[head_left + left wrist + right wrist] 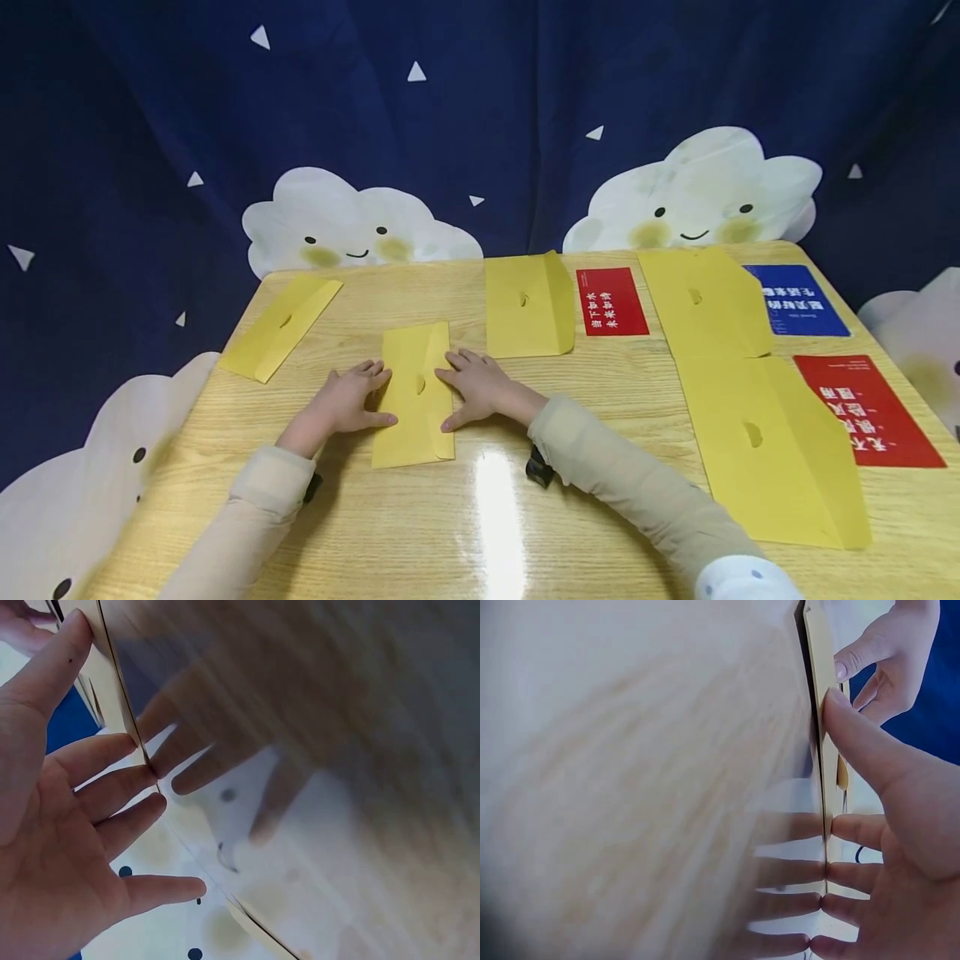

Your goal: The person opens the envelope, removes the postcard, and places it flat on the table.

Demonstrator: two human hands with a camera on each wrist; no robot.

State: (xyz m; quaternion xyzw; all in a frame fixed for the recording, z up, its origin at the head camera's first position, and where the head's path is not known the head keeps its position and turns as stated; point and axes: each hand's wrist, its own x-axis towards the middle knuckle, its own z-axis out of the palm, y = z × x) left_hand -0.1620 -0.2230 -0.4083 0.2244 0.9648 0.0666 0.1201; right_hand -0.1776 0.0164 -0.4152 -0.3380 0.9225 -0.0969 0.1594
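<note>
The wooden table (360, 542) is spread beneath everything, and two large yellow envelopes (802, 475) are laid on it well to the right of the right hand (480, 385). A squarish envelope (510, 325) is placed just ahead of that hand, slightly to its right. The middle envelope (401, 358) is laid flat between the right hand and the left hand (348, 402). It is flanked, not gripped: the fingers are spread, with fingertips and thumbs rested at its long edges and nothing pinched. Light, thin paper is to be expected, easily slid and easily creased; it is best held by both long edges, clear of the small half-round cut (420, 384), where tearing seems likeliest.
</note>
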